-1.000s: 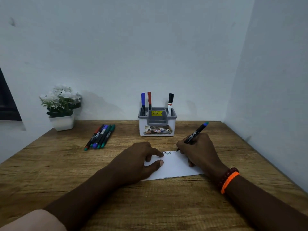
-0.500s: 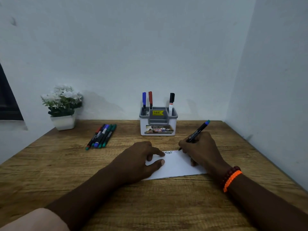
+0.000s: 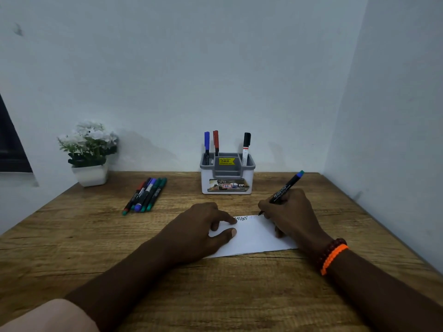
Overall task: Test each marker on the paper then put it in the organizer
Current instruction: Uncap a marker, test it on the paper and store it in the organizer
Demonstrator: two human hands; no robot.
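On the near-centre of the wooden desk, right hand (image 3: 291, 213) pinches a slim black marker with blue end cap (image 3: 286, 186) mid-barrel, tip on the far edge of the white paper sheet (image 3: 254, 238); left hand (image 3: 200, 230) lies flat, fingers spread, pinning the sheet. Marker looks light, stiff, smooth; grip mid-barrel. Grey-and-white plastic organizer (image 3: 227, 174) stands farther back, well apart.

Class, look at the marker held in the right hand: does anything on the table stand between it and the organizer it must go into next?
Nothing visible does. The right hand holds the marker at the paper's far edge, and only bare table lies between it and the organizer.
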